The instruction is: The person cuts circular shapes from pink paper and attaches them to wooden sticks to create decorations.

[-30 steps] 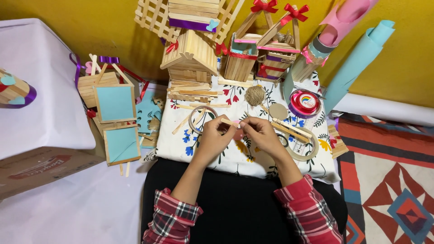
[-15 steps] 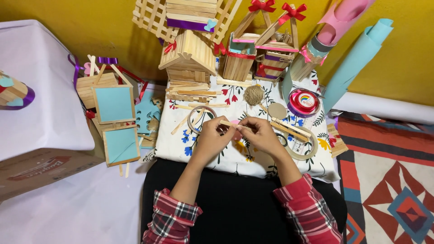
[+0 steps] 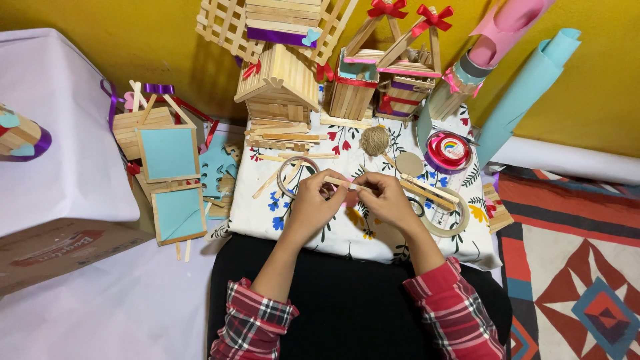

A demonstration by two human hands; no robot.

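Your left hand [image 3: 313, 200] and right hand [image 3: 383, 199] pinch a wooden craft stick [image 3: 347, 183] just below the twine ball [image 3: 375, 140]; uneven pressure could snap it.

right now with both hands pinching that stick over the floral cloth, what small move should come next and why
Probably lower the wooden stick onto the floral cloth before doing more. The left hand and right hand pinch it from either end in the air above the cloth, so it has no support; the tape ring and loose sticks lie close by, so set it down gently.
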